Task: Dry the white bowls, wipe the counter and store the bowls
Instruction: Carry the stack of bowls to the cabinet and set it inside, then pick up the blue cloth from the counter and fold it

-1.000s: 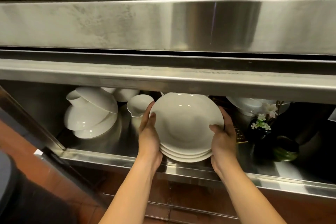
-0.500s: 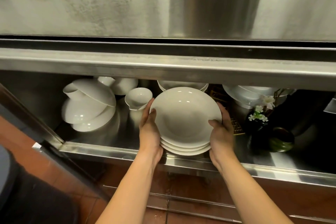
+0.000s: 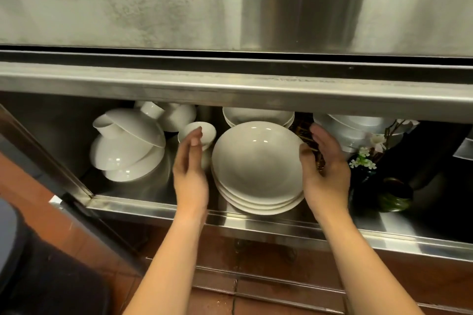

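Now bowl stack [image 3: 258,169] on steel shelf [image 3: 153,202], both hands [image 3: 190,174] [image 3: 325,174] open, empty.

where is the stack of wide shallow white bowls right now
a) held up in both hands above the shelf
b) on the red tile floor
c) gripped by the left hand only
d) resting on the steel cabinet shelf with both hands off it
d: the stack of wide shallow white bowls sits on the steel cabinet shelf, with the left hand and right hand open on either side, apart from it.
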### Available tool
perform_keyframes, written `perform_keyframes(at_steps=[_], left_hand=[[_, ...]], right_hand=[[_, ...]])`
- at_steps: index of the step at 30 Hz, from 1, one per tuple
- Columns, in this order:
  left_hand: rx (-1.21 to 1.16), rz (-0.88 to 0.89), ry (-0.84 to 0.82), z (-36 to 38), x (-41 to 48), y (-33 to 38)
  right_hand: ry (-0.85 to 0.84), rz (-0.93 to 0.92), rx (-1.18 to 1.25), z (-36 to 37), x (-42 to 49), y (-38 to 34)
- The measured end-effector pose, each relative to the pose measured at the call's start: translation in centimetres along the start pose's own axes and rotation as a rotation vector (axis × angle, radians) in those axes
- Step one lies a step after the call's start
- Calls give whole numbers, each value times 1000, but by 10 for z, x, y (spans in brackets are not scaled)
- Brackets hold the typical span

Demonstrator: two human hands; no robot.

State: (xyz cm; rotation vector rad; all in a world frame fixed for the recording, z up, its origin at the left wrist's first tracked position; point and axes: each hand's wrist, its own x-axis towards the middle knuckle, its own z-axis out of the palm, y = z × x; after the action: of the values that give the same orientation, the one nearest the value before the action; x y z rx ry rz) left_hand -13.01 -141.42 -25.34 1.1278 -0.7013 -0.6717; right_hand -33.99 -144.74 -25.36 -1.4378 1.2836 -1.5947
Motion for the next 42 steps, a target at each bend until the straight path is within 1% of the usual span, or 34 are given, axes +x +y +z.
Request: perform_keyframes(at_steps=[2, 4, 6, 8, 11, 14, 16, 18, 22, 24, 27, 29, 35, 38, 42], left_hand=[[1, 147, -40, -10, -1, 18], [-21, 243, -68, -23, -5, 34], [-22, 304, -58, -41, -14, 51], [7, 358, -13, -63, -31, 70], [33, 432, 120, -97, -71, 103], [68, 484, 344, -141, -134, 133], [110, 519, 460, -168, -179, 153], [151, 522, 601, -199, -235, 171], [277, 623, 884, -248, -358, 226], [313, 683, 999, -268, -414, 251], [389, 705, 1133, -299, -487, 276], [422, 737, 1215, -321, -534, 290], [553, 645, 1304, -392, -635, 318], [590, 607, 1314, -433, -667, 327], [549, 568, 1322, -498, -682, 332]], right_hand=[[-127, -99, 31, 5, -1, -20], [-248, -146, 103, 16, -6, -36], [-339, -159, 161, 27, -14, -47], [-456, -200, 214, 36, -24, -59], [-691, -237, 287, 50, -44, -78], [-911, -259, 402, 70, -83, -103], [-1021, -255, 491, 83, -115, -119], [-1167, -247, 581, 93, -162, -141], [-1402, -246, 765, 100, -272, -198], [-1513, -264, 841, 97, -323, -226], [-1649, -285, 913, 93, -391, -261], [-1716, -297, 957, 93, -442, -283], [-1813, -259, 1004, 91, -582, -323], [-1831, -240, 1006, 95, -636, -334], [-1829, -210, 970, 119, -683, -343]])
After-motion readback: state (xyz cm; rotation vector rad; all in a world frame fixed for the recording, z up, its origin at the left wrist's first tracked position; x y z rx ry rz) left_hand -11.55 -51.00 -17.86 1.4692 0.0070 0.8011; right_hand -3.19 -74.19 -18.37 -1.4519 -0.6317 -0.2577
